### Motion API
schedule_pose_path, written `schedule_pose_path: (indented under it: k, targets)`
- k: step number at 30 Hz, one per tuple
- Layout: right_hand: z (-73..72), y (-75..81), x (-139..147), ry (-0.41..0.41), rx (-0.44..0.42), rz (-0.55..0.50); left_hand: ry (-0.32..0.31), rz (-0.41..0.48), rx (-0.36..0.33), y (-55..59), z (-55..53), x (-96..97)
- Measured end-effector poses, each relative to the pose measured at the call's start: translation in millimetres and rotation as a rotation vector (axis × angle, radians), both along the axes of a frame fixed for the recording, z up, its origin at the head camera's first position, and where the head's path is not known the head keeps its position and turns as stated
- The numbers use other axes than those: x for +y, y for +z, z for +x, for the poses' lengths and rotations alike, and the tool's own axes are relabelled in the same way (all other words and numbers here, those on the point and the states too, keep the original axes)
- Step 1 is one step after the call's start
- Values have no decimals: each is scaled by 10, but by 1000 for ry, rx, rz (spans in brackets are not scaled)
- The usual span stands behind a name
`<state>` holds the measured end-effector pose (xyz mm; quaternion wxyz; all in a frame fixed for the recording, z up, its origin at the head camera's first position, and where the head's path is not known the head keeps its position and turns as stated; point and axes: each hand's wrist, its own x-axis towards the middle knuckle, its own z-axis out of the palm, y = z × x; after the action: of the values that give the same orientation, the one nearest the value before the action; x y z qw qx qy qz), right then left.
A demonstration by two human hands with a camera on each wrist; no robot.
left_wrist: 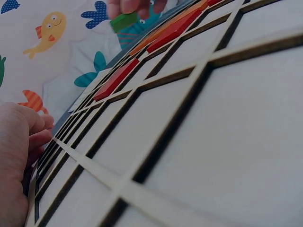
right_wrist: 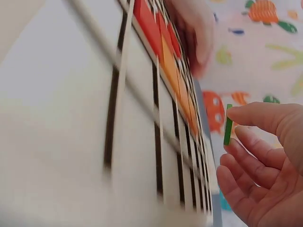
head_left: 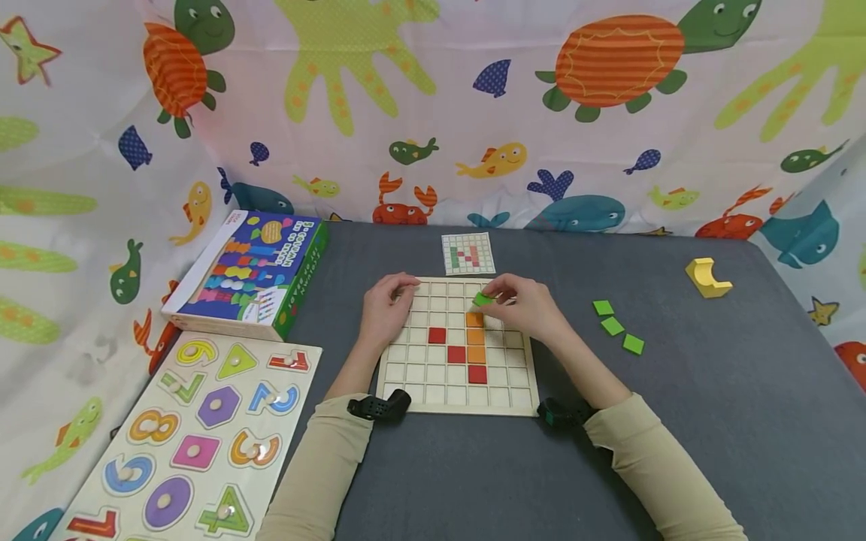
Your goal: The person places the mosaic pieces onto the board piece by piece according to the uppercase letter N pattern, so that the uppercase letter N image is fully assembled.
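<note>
A wooden grid board (head_left: pixel 399 373) lies flat on the table, with red tiles (head_left: pixel 437 336) and a column of orange tiles (head_left: pixel 476 337) seated in its squares. My right hand (head_left: pixel 524 302) pinches a green tile (right_wrist: pixel 228 125) between thumb and fingertips, just above the board's far part, beyond the orange column. At the board's far left edge rests my left hand (head_left: pixel 389 306), its fingers bent loosely with nothing seen in them. In the left wrist view the fingers (left_wrist: pixel 40 125) lie beside the board's rim.
Behind the board lies a small pattern card (head_left: pixel 468 254). Several loose green tiles (head_left: pixel 613 326) are to the right, with a yellow curved block (head_left: pixel 708 278) farther off. On the left sit a game box (head_left: pixel 246 270) and a number-and-shape puzzle board (head_left: pixel 196 421).
</note>
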<state>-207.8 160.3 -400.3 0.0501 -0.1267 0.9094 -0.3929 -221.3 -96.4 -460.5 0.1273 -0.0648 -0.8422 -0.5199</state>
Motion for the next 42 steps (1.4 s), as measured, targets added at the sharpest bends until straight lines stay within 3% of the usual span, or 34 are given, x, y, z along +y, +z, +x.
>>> schedule_pose_path:
  k: [7,18,35,42]
  targets:
    - [8,-2,-389,121,15,-60,15,-2,-5,0,-13,-7]
    - [-18,-73,-793,265,78,35,5,-1,14,0,-14,-4]
    - [-24,-75,-908,318,103,70,-11,1,15,-4,-8,-15]
    - [-1,-59,-736,275,104,10,-13,7,27,12,-4,-13]
